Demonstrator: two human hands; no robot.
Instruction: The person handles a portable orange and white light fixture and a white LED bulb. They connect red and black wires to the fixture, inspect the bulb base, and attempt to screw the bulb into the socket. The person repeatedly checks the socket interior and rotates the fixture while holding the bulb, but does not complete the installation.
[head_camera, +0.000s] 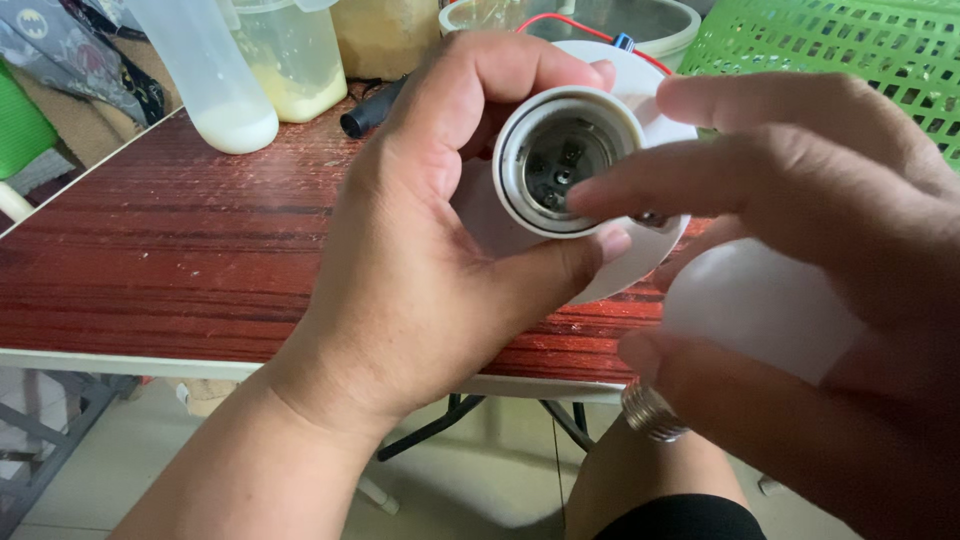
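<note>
The left hand (420, 260) holds a white lamp socket (565, 165) above the reddish wooden tabletop (170, 260), its grip closed around the socket body with the open mouth facing the camera. The right hand (800, 270) cradles a white bulb (750, 305), screw base (650, 410) pointing down, while its forefinger (640, 195) reaches into the socket mouth. A green basket (850, 50) and clear plastic containers (290, 55) stand behind.

a red-brown wood-grain tabletop (180, 250) carries a milky plastic bottle (205, 75), a clear container (295, 55) and a black plug (370, 110) beyond the left grip (440, 250); a green basket (830, 50) sits beyond the right grip (800, 270).
</note>
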